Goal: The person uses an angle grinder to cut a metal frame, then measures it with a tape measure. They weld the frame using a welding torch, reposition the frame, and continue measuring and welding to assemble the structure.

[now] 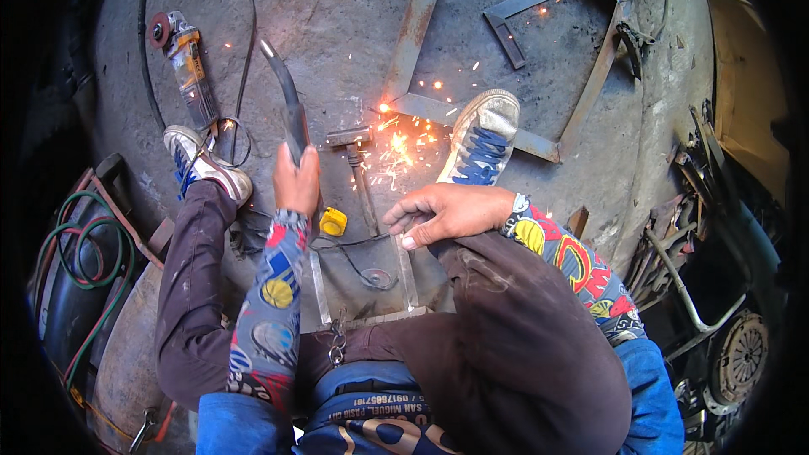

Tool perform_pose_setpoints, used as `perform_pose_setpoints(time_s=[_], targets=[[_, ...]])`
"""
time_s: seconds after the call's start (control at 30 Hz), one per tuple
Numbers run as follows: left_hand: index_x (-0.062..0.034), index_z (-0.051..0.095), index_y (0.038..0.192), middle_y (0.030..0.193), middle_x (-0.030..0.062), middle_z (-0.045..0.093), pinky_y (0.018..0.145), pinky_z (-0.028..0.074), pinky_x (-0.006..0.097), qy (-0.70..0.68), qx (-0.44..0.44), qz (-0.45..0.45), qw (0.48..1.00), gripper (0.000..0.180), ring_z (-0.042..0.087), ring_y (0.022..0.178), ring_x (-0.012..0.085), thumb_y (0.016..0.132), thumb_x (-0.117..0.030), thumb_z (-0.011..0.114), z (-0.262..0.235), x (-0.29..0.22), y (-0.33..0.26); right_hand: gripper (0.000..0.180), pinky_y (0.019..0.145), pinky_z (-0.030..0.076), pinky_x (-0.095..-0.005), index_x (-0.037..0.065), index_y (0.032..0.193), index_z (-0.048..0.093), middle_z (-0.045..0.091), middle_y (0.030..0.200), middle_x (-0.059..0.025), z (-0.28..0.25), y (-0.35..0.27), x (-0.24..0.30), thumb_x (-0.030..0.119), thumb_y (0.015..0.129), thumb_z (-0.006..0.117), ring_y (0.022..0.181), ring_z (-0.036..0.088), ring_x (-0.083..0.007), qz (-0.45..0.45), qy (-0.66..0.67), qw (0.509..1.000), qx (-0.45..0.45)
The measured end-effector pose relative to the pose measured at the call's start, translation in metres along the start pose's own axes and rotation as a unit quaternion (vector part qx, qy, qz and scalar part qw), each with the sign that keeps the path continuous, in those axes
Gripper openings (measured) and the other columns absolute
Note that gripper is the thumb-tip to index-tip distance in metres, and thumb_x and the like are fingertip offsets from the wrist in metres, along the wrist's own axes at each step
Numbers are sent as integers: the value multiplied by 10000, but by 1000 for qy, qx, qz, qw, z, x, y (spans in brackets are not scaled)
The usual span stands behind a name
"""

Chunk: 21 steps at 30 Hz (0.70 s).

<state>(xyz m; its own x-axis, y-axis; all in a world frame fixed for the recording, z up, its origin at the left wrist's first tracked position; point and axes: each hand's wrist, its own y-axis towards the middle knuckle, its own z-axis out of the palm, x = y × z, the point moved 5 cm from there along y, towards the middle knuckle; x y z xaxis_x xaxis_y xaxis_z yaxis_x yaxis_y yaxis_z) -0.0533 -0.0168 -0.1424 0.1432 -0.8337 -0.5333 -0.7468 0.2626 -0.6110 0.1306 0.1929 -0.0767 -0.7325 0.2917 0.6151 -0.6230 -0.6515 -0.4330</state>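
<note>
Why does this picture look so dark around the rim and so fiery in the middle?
Head view: the wide fisheye image is round, leaving black corners; head view: sparks glare yellow-white, some as short streaks, tinting nearby floor orange; head view: the torch in the left hand shows a readable outline.

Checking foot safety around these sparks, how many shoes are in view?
2: the left shoe by the angle grinder, the right shoe over the metal frame's near bar.

A head-worn fisheye looks steeply down, close over the lap (pixel 413 344), at the floor (pixel 329 0)
</note>
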Motion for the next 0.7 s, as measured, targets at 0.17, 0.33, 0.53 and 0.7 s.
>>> perform_pose_setpoints(time_s=[0.17, 0.33, 0.53, 0.7], targets=[[44, 615, 1242, 1057, 266, 720, 859, 540, 434, 185, -130, 141, 964, 582, 712, 989, 397, 934, -441, 703, 11, -28, 67, 554, 1016, 504, -311, -55, 1426, 543, 715, 1228, -108, 0, -5, -3, 250, 1000, 723, 1142, 653, -155, 25, 37, 999, 13], [32, 677, 1194, 1167, 278, 691, 954, 514, 468, 220, -132, 109, 960, 552, 656, 1115, 446, 906, -434, 740, 22, -50, 95, 535, 1015, 496, -305, -46, 1417, 554, 716, 1227, -92, -2, -7, 0, 256, 1006, 718, 1142, 642, -139, 23, 42, 999, 10], [-26, 678, 975, 911, 208, 692, 782, 528, 475, 90, -151, 92, 980, 256, 674, 865, 414, 954, -279, 703, 3, -15, 44, 493, 1025, 485, -300, -31, 1410, 568, 731, 1201, -71, -5, -10, 2, 249, 1024, 692, 1134, 639, -129, 27, 21, 999, -18], [-34, 623, 916, 885, 207, 685, 790, 537, 484, 220, 12, -82, 972, 340, 683, 883, 415, 896, -344, 761, 1, 64, -58, 449, 1006, 496, -294, -23, 1373, 598, 740, 1178, -88, -5, -14, 0, 260, 1034, 678, 1113, 653, -123, 19, 62, 997, -29]])
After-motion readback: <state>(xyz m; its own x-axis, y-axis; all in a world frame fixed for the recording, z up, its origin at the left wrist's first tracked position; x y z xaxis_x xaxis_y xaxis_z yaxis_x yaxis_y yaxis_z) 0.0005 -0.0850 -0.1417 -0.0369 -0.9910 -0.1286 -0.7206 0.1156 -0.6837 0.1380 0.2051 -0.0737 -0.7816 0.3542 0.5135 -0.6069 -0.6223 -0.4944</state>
